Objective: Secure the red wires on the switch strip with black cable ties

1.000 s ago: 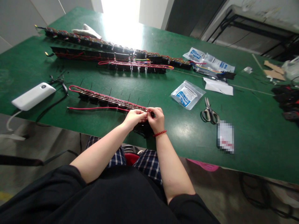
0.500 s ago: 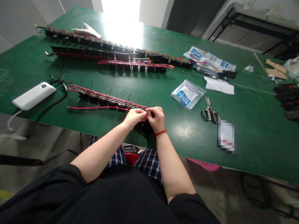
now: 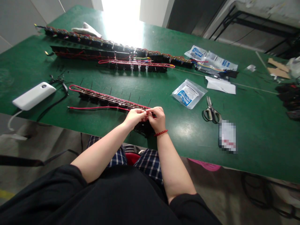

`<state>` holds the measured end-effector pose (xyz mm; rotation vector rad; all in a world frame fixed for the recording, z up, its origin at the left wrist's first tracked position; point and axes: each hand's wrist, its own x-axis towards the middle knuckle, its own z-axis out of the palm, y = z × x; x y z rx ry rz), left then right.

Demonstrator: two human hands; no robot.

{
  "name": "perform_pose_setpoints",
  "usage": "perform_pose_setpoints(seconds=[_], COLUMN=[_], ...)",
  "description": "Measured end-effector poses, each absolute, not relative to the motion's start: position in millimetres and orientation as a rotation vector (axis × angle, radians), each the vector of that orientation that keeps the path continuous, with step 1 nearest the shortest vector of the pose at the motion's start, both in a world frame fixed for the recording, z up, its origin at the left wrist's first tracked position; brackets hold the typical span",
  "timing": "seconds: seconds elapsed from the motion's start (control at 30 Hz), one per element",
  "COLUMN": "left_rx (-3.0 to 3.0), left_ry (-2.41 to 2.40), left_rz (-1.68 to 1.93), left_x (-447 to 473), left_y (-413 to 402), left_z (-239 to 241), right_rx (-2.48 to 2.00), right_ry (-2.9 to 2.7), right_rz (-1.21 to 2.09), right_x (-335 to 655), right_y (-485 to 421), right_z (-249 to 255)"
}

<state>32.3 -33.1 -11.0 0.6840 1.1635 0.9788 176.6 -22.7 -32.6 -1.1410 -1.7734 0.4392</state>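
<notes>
- The left hand [image 3: 136, 118] is near the middle of the frame, its thumb and fingers bent in toward one another over the right end of a long black strip carrying metal-coloured and red lines [image 3: 110, 99]. Whether its fingertips close on anything I cannot tell.
- The right hand [image 3: 157, 118], a beaded dark-red bracelet [image 3: 160, 133] at its wrist, meets the left at the same end, its thumb and index finger narrowly set. A bit of red shows between the hands, but I cannot tell which hand, if either, grips it.
- The strip lies left of centre, sloping down to the right under the hands; thin black strands [image 3: 110, 92] stick out along its upper side.
- A red wire with a bare-looking tip [image 3: 98, 108] runs below the strip, its right end hidden at the left hand.
- At the left of the frame, a white rounded oblong device with a cable [image 3: 34, 96] lies on the green tabletop [image 3: 262, 131].
- Across the upper left and centre stretch long black wired assemblies [image 3: 112, 45]; a shorter black piece with looped red wire [image 3: 140, 66] lies beside them.
- Right of centre are a clear pouch with a blue label [image 3: 189, 94], dark-handled metal scissors [image 3: 211, 113] and a blurred pale rectangular object [image 3: 227, 136] just beside the scissor handles.
</notes>
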Motion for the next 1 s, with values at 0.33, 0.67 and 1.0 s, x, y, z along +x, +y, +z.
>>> perform_pose_setpoints(seconds=[0.33,0.67,1.0], left_rx=[0.681,0.679,0.698], left_ry=[1.132,1.114,1.104], left_rz=[0.977,0.995,1.000], left_x=[30.6,29.8,30.4], left_y=[-32.9,-32.1,-31.8], left_z=[-13.6,-18.4,-20.6], right_rx=[-1.201,-1.226,-1.188], right_ry=[-1.632,-1.677,-1.675], right_rz=[0.524,0.496,0.523], right_x=[172.8,173.4,174.2], right_y=[-25.6,-26.0,-25.8], right_z=[-29.1,-26.8,-26.0])
